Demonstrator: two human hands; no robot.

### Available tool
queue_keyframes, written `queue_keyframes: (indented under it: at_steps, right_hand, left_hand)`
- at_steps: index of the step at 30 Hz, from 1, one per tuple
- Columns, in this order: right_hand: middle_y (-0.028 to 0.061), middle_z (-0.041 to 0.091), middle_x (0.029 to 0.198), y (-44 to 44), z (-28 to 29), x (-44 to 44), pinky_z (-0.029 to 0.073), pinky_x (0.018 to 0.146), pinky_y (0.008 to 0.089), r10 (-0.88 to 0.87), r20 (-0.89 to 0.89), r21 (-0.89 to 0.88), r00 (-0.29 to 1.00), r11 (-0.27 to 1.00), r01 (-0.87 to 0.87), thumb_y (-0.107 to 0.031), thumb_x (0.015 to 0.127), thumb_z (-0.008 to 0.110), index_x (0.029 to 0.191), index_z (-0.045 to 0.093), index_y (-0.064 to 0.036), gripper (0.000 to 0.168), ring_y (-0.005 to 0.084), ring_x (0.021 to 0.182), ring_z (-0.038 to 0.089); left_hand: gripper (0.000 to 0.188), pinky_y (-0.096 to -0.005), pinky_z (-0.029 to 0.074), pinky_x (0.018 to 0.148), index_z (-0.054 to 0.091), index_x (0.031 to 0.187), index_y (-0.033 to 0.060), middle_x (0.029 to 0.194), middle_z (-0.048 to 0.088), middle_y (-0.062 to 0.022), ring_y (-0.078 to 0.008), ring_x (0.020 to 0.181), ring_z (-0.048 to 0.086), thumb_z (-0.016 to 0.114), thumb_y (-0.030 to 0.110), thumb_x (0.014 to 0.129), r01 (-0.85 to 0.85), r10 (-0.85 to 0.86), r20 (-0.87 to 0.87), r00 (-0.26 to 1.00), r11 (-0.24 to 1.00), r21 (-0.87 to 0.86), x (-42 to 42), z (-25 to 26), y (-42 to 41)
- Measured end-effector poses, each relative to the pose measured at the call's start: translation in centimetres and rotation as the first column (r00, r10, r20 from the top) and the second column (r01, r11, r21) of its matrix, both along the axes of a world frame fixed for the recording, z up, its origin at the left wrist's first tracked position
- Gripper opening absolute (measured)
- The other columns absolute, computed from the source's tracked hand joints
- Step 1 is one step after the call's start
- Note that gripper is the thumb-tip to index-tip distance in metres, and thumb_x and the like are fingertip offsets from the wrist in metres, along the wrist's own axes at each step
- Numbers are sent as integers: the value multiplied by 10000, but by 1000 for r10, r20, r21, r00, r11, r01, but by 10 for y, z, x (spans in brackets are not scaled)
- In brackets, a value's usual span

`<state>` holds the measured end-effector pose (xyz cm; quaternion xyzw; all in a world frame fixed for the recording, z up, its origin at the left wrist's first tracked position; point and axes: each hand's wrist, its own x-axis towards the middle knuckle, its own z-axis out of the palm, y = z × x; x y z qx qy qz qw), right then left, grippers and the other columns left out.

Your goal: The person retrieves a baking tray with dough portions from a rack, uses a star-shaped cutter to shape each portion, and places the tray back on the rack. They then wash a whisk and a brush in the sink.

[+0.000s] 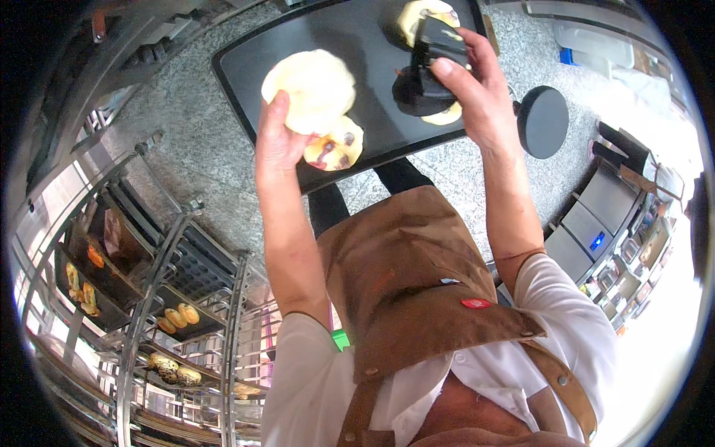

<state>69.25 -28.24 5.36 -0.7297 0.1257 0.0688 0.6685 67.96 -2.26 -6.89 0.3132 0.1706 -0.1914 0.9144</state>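
In the head view, my left hand (279, 137) grips a round, pale piece of bread (315, 89), thumb on its upper face. Just below it, another pale round (338, 146) with dark, fruit-like patches lies at the near edge of a dark baking tray (363, 56). My right hand (491, 92) holds a black mould-like container (438, 47) on its side over the tray's right part. Its exact shape is partly covered by my fingers. Beyond that container sits a pale round (410, 22) with dark bits. One more pale piece (447, 115) shows partly beneath it.
At the lower left stands a metal rack (125, 357) with trays of baked goods (181, 317). A round black stool-like disc (543, 122) is right of the tray. Farther right are a metal counter unit (578, 226) with food containers and another person's legs (620, 148).
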Motion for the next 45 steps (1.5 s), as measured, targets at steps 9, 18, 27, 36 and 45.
queue_keyframes:
  at_steps: [9,18,27,36,45]
  right_hand:
    - [97,555,1217,-19,-4,-23,420,984,304,-34,-147,-6,989,999,33,-199,844,726,1358,415,-8,630,165,1114,531]
    - [100,605,1147,-13,-34,-23,469,936,297,104,-103,-169,989,978,-120,-193,820,757,1327,455,-21,615,155,1064,567]
    - [80,579,1275,-5,-92,-18,468,985,330,154,-240,660,958,750,45,-376,966,564,1417,420,-57,571,169,1154,566]
    - [63,639,1044,-7,-143,-17,530,781,265,40,-297,195,954,981,20,-245,1001,516,1175,576,15,319,135,863,617]
    - [68,656,853,-40,-78,-33,534,702,263,-75,-364,58,928,993,103,-157,990,527,1000,615,22,199,132,753,640]
  left_hand:
    - [698,-386,510,928,385,1374,22,1352,439,-202,-277,1195,519,746,240,817,164,-332,29,943,539,826,56,2,37]
    - [814,-498,323,1077,424,1394,66,1417,310,-351,-473,1321,329,803,352,732,-263,-487,88,869,-303,916,52,-16,-5]
    - [343,-228,497,530,598,1142,-19,875,644,-60,-125,706,623,635,255,939,381,-310,-229,922,641,666,-9,33,-49]
    - [286,-313,545,590,614,1028,-71,842,687,-168,-222,690,680,626,161,861,359,-287,-262,922,374,855,22,16,-65]
    - [314,-352,528,594,596,937,-71,719,673,-164,-221,586,673,613,235,871,111,-482,-152,863,-112,987,41,-43,-69]
